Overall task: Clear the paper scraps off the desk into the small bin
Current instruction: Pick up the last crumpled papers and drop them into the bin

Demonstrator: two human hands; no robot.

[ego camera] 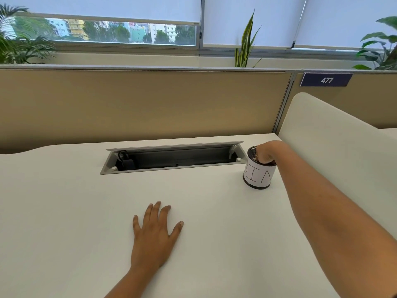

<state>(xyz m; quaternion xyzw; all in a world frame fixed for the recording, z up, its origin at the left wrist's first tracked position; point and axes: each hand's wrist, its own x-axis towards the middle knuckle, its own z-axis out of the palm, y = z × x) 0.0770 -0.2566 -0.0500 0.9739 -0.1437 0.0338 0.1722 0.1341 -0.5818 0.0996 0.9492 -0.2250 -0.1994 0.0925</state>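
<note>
The small bin (257, 177) is a black mesh cup wrapped in white paper with hand-drawn letters, standing at the desk's far right. My right hand (267, 152) reaches down into its mouth with the fingers curled inside, so anything between them is hidden. My left hand (153, 233) lies flat on the white desk (64, 211), palm down and fingers spread, holding nothing. I see no paper scraps on the desk surface.
An open cable tray (174, 159) with a raised lid is sunk into the desk behind my left hand. A tan partition (139, 104) closes the back; a cream side divider (333, 151) stands on the right. Plants line the window ledge.
</note>
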